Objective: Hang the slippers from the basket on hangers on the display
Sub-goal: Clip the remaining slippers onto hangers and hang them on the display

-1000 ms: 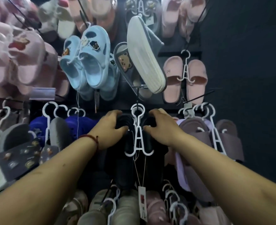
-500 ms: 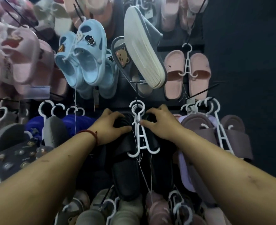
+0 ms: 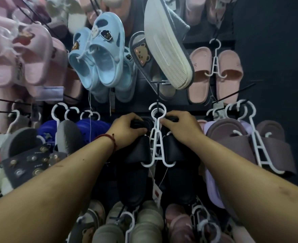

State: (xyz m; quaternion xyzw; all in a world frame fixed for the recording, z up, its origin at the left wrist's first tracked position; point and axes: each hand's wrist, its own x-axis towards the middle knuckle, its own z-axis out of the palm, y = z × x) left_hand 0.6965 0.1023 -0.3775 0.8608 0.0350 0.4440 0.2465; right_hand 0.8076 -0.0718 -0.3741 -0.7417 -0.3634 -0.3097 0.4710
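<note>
Far L: rows of pink slippers [image 3: 30,55] on hooks; below them a grey slipper w/ round studs [image 3: 30,162] and dark-blue slippers [image 3: 86,127] on white hangers. Light-blue clogs [image 3: 100,55] w/ cartoon charms hang above the left hand [image 3: 127,130], which wears a red cord bracelet [image 3: 109,137]. Its fingers are curled over the top end of the L black slipper [image 3: 137,172].

Centre: the white hanger [image 3: 156,137] carries the black pair, its ring at a dark peg on the display. A grey bear-patch slipper [image 3: 143,55] and a white-soled one [image 3: 167,46] hang right above, crowding that peg. A paper tag [image 3: 157,193] w/ a red mark dangles btwn the black pair; text too small to read.

The right hand [image 3: 179,128] has its fingers curled over the R slipper's top, index tip by the hanger neck. Further R: pink slides [image 3: 214,74], and mauve slides [image 3: 232,137] just beside the R wrist.

Vs a sec ago: same two-handed hold at the same spot; the tag sits nearer the hanger.
</note>
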